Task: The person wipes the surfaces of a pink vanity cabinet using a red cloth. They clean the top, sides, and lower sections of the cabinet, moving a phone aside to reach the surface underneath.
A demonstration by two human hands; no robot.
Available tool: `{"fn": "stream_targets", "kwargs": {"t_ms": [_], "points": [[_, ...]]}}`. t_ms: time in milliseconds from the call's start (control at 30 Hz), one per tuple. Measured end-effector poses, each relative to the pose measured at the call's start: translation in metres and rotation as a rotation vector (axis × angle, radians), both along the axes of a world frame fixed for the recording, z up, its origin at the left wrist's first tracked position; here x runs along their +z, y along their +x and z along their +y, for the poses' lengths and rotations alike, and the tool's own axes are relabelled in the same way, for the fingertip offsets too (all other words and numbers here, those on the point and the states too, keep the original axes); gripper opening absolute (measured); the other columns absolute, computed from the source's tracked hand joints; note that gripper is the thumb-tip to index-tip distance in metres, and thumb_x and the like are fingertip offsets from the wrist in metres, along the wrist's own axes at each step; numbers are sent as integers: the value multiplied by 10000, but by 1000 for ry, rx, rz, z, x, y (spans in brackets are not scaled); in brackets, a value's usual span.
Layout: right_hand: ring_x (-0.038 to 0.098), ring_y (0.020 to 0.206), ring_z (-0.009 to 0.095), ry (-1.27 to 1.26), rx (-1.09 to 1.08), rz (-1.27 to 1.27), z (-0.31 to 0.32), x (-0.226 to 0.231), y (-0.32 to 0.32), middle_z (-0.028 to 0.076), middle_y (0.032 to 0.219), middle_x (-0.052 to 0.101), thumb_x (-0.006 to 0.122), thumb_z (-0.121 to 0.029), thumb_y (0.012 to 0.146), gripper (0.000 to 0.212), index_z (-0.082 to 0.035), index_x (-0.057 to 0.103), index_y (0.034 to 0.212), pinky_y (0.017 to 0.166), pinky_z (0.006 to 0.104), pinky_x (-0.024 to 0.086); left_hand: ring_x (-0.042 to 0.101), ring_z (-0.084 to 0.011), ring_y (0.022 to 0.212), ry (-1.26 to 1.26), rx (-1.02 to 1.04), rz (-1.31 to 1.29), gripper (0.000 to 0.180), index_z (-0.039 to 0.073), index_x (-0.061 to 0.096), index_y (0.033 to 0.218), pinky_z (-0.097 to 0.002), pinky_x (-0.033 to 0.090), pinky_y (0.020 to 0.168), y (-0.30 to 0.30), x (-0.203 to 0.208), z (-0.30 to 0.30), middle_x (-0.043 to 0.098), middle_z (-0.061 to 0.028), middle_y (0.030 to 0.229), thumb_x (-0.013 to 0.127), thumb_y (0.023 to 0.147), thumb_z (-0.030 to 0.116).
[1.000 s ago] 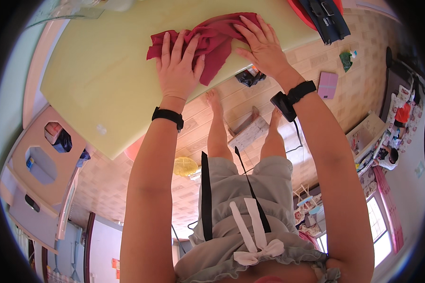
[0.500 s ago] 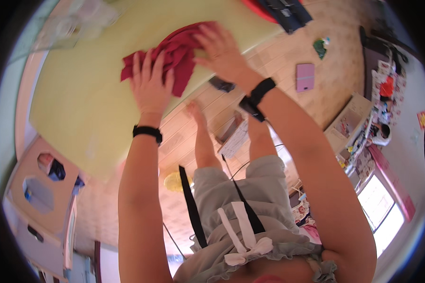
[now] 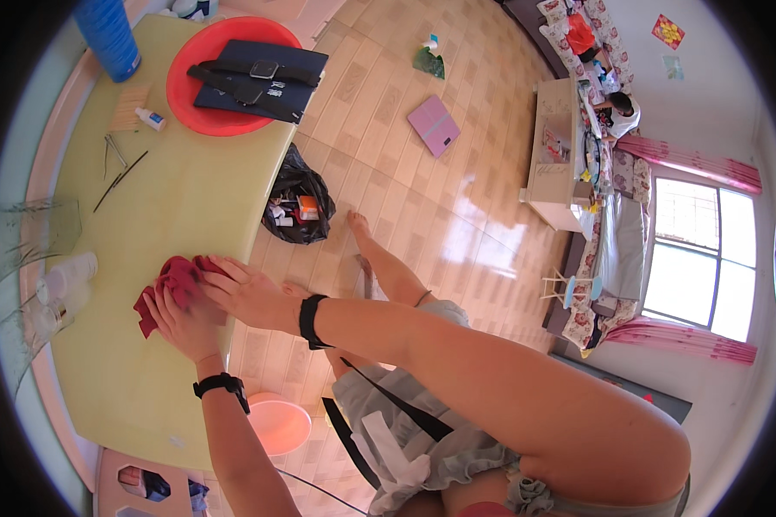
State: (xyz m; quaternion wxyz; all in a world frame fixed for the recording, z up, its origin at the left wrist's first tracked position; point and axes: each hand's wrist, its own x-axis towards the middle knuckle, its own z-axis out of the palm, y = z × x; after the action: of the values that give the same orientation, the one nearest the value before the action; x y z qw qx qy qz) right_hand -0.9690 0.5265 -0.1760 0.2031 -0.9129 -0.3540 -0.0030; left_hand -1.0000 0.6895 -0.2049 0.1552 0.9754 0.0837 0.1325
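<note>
One crumpled dark red cloth point(image 3: 179, 274) is lying on the pale yellow-green table point(image 3: 190, 185), under the fingers of our left hand point(image 3: 184, 324) and our right hand point(image 3: 248, 291). We are keeping the left fingers stretched and slightly spread over the cloth's near side. With the right hand we are reaching across from the right, its fingers extended over the cloth's right end; whether they are pinching a fold, we cannot tell. A black band point(image 3: 222, 385) is circling our left wrist. Left of the left hand, a clear container point(image 3: 71, 274) is resting at the table's far side. Well beyond both hands, a red basin point(image 3: 179, 96) is standing on the table, with a dark flat case point(image 3: 233, 99) lying across it. Just beyond the right hand, past the table's edge, a black bag point(image 3: 323, 191) is sitting open, holding an orange item point(image 3: 309, 208) among others.
</note>
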Motion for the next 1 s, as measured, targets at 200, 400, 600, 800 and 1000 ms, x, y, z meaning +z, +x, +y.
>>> {"fn": "stream_targets", "kwargs": {"t_ms": [200,400,600,800,1000], "points": [[359,1296,248,-87,125,17,-57,9,24,38,1289,488,509,-175,803,372,-124,554,1168,1071,390,309,320,-339,1320,50,-132,140,428,51,462,1274,-460,321,1030,-8,4,3,431,-103,1375,494,868,184],[390,1277,237,-174,128,-48,-108,13,52,22,1318,487,500,-161,815,316,-114,589,1115,1047,382,345,336,-394,1293,14,-294,161,428,84,469,1272,-478,374,988,-8,24,-37,413,-137,1374,543,856,153],[407,1266,272,-58,147,-39,-57,18,45,87,1290,510,507,-118,809,340,-129,575,1143,1046,417,351,314,-351,1319,44,-179,282,471,101,421,1338,-463,328,1025,-27,25,-4,398,-91,1403,506,874,97],[390,1282,288,59,338,163,30,22,-2,122,1317,482,504,-103,815,396,-230,558,1186,1091,434,274,309,-387,1310,-40,4,256,418,62,423,1324,-471,300,1055,-103,29,53,402,-137,1388,447,906,77],[401,1281,244,199,525,113,44,-6,-31,30,1337,484,476,-179,857,372,-268,539,1213,1099,404,261,278,-414,1320,-9,115,341,396,35,423,1306,-494,286,1065,-166,31,68,366,-163,1406,402,914,92]]}}
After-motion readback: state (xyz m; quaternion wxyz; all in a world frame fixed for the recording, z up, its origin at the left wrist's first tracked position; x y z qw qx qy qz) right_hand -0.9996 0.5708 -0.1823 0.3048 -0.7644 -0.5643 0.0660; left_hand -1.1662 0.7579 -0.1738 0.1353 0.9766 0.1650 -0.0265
